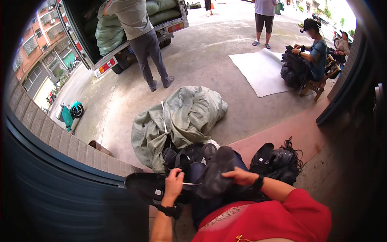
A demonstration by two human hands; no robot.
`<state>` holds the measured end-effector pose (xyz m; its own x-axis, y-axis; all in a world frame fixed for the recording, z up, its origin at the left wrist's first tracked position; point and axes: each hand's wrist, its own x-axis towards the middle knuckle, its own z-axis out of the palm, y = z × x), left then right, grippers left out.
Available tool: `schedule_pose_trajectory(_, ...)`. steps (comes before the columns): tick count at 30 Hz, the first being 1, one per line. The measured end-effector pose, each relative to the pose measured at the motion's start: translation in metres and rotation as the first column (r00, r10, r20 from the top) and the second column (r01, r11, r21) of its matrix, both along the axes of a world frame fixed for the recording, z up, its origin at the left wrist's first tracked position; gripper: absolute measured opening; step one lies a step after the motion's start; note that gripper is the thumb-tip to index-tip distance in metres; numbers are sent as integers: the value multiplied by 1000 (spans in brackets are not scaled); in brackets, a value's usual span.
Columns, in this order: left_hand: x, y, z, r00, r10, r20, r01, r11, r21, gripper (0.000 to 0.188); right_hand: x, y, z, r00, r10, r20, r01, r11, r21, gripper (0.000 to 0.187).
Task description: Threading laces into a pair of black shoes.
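Observation:
My right hand (240,176) is closed on the edge of a black shoe upper (217,171), which it holds over my lap. To its left, my left hand (174,184) is closed round a thin pale tool (191,184). The tool's slim end reaches to the upper's lower left side; its exact kind is too small to make out. Beside my left wrist lies a black shoe piece (145,186) with a small white label. More dark pieces with straps (184,158) lie just beyond my hands.
A large grey-green sack (185,115) lies ahead. Black shoe uppers with laces (278,161) are heaped at my right. Far right, a seated person (316,56) handles black pieces by a white sheet (258,70). Another person (143,36) stands at a loaded truck (121,60).

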<state>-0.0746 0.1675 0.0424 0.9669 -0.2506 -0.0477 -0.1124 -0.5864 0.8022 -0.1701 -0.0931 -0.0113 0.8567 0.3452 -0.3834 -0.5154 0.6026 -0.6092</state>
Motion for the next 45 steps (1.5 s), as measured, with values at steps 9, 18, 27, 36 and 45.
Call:
schedule_pose_trajectory(9, -49, -33, 9, 818, -552, -164, 536, 834, -131, 55, 19, -27, -14, 953, -300, -25, 301, 942, 150, 34)
schedule_pose_trajectory(18, -69, -40, -20, 878, -478, 10, 471, 868, 159, 38, 69, -3, -37, 958, -96, -272, 201, 898, 391, 37)
schedule_pose_trajectory(27, -61, -20, -10, 939, -295, -177, 290, 955, -58, 36, 26, 3, -109, 975, -202, 89, 161, 371, -914, 31)
schedule_pose_trajectory(36, -53, -30, -34, 887, -381, -262, 348, 923, -162, 48, 34, 16, -100, 933, -131, -335, 205, 959, 197, 48)
schedule_pose_trajectory(45, -59, -63, -37, 921, -349, -171, 379, 905, 195, 52, 32, 5, -90, 995, -96, -5, 95, 963, 254, 52)
